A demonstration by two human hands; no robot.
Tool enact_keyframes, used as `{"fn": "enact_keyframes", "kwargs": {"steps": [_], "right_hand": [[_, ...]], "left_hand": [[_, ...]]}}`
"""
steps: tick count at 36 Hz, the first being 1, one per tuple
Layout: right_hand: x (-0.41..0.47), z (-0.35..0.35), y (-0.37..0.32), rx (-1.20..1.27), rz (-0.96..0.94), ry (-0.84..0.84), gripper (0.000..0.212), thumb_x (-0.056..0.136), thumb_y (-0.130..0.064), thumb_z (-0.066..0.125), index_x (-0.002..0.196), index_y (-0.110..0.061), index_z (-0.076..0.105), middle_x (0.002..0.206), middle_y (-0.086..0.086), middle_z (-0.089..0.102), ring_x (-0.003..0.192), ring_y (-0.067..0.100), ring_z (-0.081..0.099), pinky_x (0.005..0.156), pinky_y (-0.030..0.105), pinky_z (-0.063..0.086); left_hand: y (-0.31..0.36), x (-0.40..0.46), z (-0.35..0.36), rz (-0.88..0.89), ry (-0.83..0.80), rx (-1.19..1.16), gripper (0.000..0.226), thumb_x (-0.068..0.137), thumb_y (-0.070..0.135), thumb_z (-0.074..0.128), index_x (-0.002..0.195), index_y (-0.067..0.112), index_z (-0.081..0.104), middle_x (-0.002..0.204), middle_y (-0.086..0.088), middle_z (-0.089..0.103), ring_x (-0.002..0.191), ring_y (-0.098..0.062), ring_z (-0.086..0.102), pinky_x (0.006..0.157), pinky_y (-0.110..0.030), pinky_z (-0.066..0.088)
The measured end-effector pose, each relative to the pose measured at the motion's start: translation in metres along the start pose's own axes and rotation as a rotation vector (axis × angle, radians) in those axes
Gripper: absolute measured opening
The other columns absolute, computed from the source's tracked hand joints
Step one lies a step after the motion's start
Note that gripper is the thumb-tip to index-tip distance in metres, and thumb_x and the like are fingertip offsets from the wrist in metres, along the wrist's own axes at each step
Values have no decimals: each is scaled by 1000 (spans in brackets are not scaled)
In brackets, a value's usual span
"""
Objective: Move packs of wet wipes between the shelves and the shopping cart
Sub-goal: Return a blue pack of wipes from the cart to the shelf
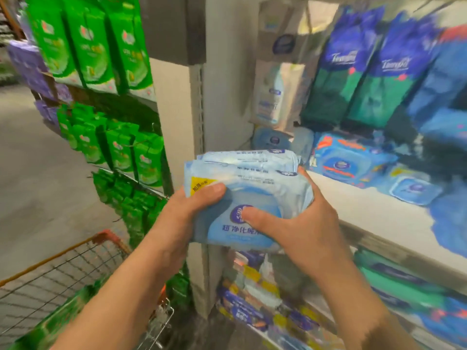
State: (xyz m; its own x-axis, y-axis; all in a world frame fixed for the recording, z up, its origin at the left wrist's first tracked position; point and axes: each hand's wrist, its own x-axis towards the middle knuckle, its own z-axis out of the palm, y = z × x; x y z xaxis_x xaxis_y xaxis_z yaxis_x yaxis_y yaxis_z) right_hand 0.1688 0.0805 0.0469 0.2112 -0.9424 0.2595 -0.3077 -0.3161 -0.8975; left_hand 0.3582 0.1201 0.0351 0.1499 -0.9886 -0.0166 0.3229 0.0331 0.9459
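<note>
A stack of pale blue wet wipe packs is held in front of me at mid-frame, near the left end of a white shelf. My left hand grips the stack's left side with the thumb on top. My right hand clasps its right side, thumb pressed on the front label. The orange-rimmed wire shopping cart sits at lower left, below my left forearm. More blue wipe packs lie on the shelf to the right.
Green packs hang on the rack at left. Tall blue and green tissue bags stand at the back of the shelf. A grey-white upright post divides the two displays. A lower shelf holds mixed packs. Grey aisle floor lies at left.
</note>
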Motion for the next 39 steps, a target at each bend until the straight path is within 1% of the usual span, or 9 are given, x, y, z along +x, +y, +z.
{"fn": "enact_keyframes", "kwargs": {"steps": [3,7,9,11,16,21,27,35,39], "right_hand": [[8,-21,15,-10,26,58,80,52,-48,94,123,-46,56,104,-39,66,94,-19,62,71,0,45],[21,-38,34,18,97,78,86,49,-54,93,126,-41,57,108,-28,71,96,-6,69,85,29,59],[29,-44,40,6,121,80,88,48,-57,92,127,-42,56,107,-27,71,95,-4,70,84,35,60],[37,-47,46,8,150,75,84,51,-52,94,126,-42,57,104,-26,72,91,-4,70,79,30,61],[65,-44,53,14,147,99,74,56,-41,94,121,-39,59,96,-39,68,87,-17,64,68,2,46],[93,-35,55,5,172,109,94,48,-65,91,131,-35,57,113,-20,72,103,2,69,90,35,59],[123,-19,64,128,198,91,72,58,-44,92,124,-31,66,113,-8,75,105,17,72,94,46,56],[146,-10,92,189,220,197,112,47,-46,100,144,-28,46,124,-4,71,114,20,69,93,45,57],[154,-7,99,329,262,115,92,60,-14,90,141,-27,48,119,-1,74,109,22,71,85,39,61]], "left_hand": [[-8,18,23,-25,-8,48,73,63,46,77,128,12,69,114,-15,77,96,-33,76,71,-36,63],[-12,39,42,-95,-24,93,70,65,45,81,127,15,70,114,-13,77,97,-31,76,71,-36,62],[-13,50,49,-123,-41,107,56,73,38,81,125,18,70,111,-9,78,94,-27,77,68,-33,62],[-12,61,54,-152,-53,112,46,77,31,82,121,20,70,105,-6,80,88,-23,78,64,-30,61],[-1,90,62,-191,-118,66,35,79,24,67,113,17,69,90,-3,80,71,-15,77,53,-25,58],[9,120,53,-205,-167,120,43,76,31,70,116,16,69,88,-1,81,70,-13,77,51,-23,57],[12,159,34,-165,-205,225,36,77,39,75,108,22,76,99,-2,81,86,-17,78,61,-23,59],[-2,198,26,-300,-252,154,39,67,26,89,101,10,76,97,-12,80,80,-22,78,61,-30,63],[-13,217,29,-362,-250,100,30,62,19,71,91,10,73,81,-9,79,63,-16,75,53,-25,60]]}}
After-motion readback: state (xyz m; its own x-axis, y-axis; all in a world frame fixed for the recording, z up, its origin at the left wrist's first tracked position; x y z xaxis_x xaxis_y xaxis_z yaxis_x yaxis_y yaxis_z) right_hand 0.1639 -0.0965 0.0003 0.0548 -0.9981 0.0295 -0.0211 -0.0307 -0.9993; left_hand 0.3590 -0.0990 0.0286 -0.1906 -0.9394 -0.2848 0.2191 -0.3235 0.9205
